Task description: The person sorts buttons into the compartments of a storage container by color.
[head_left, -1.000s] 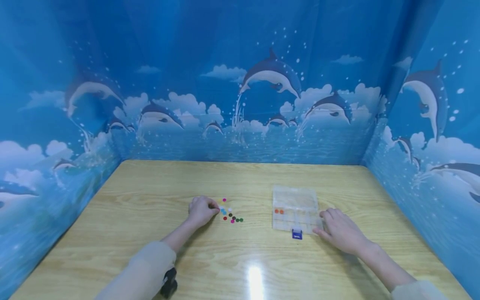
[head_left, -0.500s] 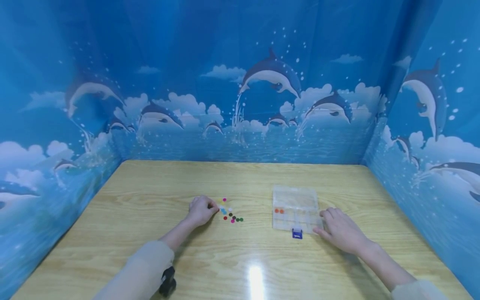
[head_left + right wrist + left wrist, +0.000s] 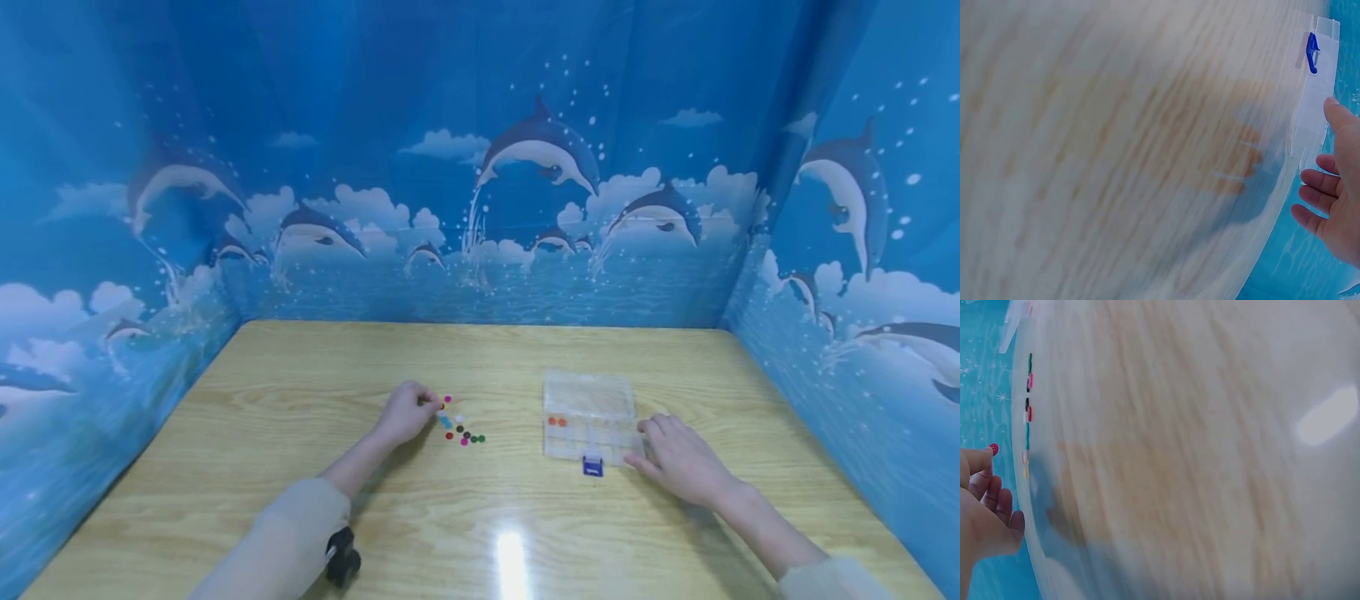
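Note:
My left hand (image 3: 405,412) pinches a small red button (image 3: 994,449) between thumb and fingertip, raised above the table in the left wrist view. Just right of it, several loose buttons lie scattered, among them a pink one (image 3: 448,399), light blue ones (image 3: 447,423), a red one (image 3: 450,436) and green ones (image 3: 478,439). Farther right is a clear plastic compartment box (image 3: 573,450), its lid (image 3: 588,395) folded back and a blue clasp (image 3: 592,467) at the front. Two orange buttons (image 3: 557,422) sit in its far left. My right hand (image 3: 678,462) rests with relaxed fingers against the box's right side.
A wood-grain table (image 3: 420,517) carries everything. A blue dolphin-print curtain (image 3: 375,283) closes in its back and sides. Something small and black (image 3: 342,557) is strapped at the left sleeve.
My left hand has lifted slightly, moving up and away from the scattered buttons with the red button at its fingertips. The right hand and the box have stayed in place.

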`<state>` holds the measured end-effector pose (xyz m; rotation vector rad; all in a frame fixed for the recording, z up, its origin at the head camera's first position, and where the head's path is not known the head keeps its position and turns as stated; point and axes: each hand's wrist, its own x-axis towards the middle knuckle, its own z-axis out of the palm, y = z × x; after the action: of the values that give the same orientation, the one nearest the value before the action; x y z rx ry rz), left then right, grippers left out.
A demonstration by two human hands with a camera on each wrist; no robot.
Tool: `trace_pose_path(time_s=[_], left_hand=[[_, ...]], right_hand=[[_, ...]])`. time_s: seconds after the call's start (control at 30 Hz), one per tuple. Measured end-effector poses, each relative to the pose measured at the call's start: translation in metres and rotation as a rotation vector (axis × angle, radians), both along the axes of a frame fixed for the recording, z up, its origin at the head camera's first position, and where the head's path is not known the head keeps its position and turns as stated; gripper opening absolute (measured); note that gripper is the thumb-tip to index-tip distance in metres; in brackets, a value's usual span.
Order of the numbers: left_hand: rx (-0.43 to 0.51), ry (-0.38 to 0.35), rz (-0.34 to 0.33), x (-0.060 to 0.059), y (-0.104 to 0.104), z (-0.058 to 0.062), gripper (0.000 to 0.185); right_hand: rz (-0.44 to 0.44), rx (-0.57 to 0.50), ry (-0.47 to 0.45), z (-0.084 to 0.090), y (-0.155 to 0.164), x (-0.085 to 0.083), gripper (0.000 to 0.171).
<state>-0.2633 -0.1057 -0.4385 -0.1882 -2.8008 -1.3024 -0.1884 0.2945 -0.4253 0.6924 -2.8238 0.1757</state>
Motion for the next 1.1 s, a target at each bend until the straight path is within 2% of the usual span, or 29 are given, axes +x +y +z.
trace_pose_path(time_s=[0.2,0.53,0.7,0.83,1.1], left_hand=[[0.049,-0.067,-0.006,0.001,0.008,0.006,0.006],[0.107,-0.08,-0.073,0.003,0.024,0.016,0.007],[0.11,-0.087,-0.099,0.003,0.034,0.017,0.006],[0.11,-0.086,-0.135,0.003,0.042,0.016,0.007],[0.156,-0.136,-0.238,0.006,0.06,0.015,0.012]], right_hand=[[-0.009,0.002,-0.005,-0.001,0.0,-0.001,0.046],[-0.008,0.003,0.009,-0.005,0.001,-0.001,0.046],[-0.011,0.004,0.009,-0.005,0.001,-0.002,0.046],[-0.015,-0.001,0.001,-0.005,0.001,-0.001,0.046],[-0.021,0.004,0.006,-0.004,0.001,-0.001,0.046]])
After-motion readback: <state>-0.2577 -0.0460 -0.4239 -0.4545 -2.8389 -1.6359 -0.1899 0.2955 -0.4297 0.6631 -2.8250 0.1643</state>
